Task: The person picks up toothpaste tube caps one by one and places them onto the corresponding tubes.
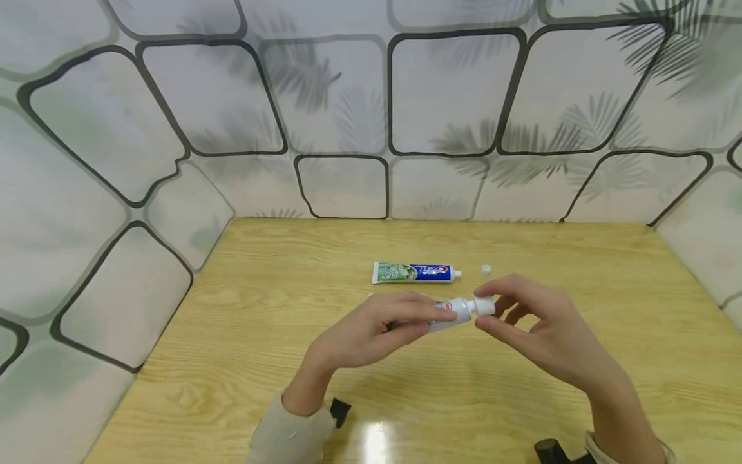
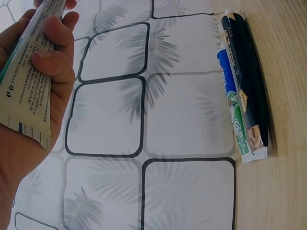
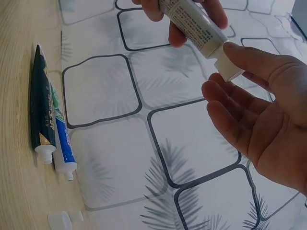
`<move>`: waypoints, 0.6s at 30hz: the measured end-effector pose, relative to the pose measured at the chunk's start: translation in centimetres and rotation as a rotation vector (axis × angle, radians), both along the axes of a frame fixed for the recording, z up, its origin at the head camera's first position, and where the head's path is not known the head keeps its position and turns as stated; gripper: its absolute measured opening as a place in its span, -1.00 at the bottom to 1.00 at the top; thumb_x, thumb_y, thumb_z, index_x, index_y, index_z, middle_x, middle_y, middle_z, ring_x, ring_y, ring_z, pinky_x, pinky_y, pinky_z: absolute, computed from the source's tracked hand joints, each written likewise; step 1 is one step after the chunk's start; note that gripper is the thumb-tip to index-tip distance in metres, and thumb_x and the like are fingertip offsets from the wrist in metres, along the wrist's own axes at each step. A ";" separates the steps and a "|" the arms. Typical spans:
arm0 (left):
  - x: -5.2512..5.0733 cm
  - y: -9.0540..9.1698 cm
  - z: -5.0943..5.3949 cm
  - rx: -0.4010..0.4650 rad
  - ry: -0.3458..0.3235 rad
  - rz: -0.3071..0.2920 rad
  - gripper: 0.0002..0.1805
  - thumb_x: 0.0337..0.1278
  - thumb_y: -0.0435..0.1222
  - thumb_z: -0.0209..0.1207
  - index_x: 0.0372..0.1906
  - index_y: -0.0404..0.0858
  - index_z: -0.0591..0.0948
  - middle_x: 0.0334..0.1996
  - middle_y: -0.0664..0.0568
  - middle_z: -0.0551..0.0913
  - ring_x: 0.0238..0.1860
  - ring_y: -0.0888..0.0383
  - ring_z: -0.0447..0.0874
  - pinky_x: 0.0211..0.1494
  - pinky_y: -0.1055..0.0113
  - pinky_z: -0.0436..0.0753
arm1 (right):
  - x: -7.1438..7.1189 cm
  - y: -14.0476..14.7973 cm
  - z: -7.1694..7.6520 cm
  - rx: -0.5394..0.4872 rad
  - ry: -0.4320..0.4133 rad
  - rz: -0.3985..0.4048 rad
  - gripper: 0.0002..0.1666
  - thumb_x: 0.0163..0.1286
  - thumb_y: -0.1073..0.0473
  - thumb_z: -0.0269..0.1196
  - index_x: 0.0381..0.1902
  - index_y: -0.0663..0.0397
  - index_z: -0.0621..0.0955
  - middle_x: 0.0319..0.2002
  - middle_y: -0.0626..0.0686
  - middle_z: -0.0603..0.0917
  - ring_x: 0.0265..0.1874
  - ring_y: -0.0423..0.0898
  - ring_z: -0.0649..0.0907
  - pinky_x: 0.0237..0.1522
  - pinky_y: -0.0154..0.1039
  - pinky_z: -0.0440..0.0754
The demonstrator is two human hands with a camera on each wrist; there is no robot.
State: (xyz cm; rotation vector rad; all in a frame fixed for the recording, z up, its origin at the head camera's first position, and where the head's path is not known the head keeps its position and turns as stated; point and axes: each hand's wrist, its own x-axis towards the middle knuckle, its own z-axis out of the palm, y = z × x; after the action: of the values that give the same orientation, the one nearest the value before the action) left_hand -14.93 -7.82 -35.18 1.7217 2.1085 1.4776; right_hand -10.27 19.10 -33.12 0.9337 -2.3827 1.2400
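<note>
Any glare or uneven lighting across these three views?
Head: bright overall, a white glare spot on the table at the bottom edge; fine print on the held tube unreadable. Left wrist: dimmer, that print clearer. Right wrist: also dim, right hand shaded.

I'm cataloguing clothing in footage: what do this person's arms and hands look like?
The left sleeve is pale beige, with a black angular piece beside it. The right sleeve, barely in view, is similarly pale, near a black rounded piece. The left hand and right hand are ungloved.
</note>
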 end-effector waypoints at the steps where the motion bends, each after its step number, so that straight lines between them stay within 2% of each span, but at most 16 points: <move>1: 0.0 0.0 0.0 -0.003 0.000 0.002 -0.68 0.45 -0.44 0.05 0.20 -0.34 0.59 0.03 -0.05 0.63 -0.16 0.24 0.49 -0.10 0.41 0.55 | 0.0 0.0 0.0 0.004 0.007 0.002 -0.42 0.01 0.55 0.47 -0.02 0.03 0.64 -0.23 -0.18 0.65 -0.35 -0.27 0.63 -0.37 -0.41 0.63; 10: 0.3 -0.1 0.3 -0.021 -0.009 0.001 -0.68 0.45 -0.44 0.05 0.20 -0.34 0.60 0.09 -0.06 0.63 -0.07 0.21 0.53 -0.02 0.37 0.58 | 0.1 -0.2 0.2 0.011 0.040 0.027 -0.37 0.00 0.54 0.48 0.00 -0.05 0.63 -0.19 -0.25 0.63 -0.36 -0.29 0.64 -0.38 -0.42 0.62; 18: 0.0 -0.1 0.7 -0.087 0.128 0.070 -0.67 0.45 -0.36 0.08 0.21 -0.21 0.63 0.08 0.04 0.64 -0.14 0.32 0.50 -0.05 0.51 0.52 | -0.2 0.0 0.1 0.023 0.030 0.042 -0.39 0.04 0.52 0.47 0.01 -0.08 0.63 -0.17 -0.25 0.64 -0.36 -0.30 0.63 -0.38 -0.42 0.62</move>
State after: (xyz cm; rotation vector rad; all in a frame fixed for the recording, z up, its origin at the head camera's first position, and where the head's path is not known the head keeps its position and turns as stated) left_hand -14.94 -7.93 -34.44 1.7728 2.2813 1.3033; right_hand -10.49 19.09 -33.06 1.0075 -2.3698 1.2076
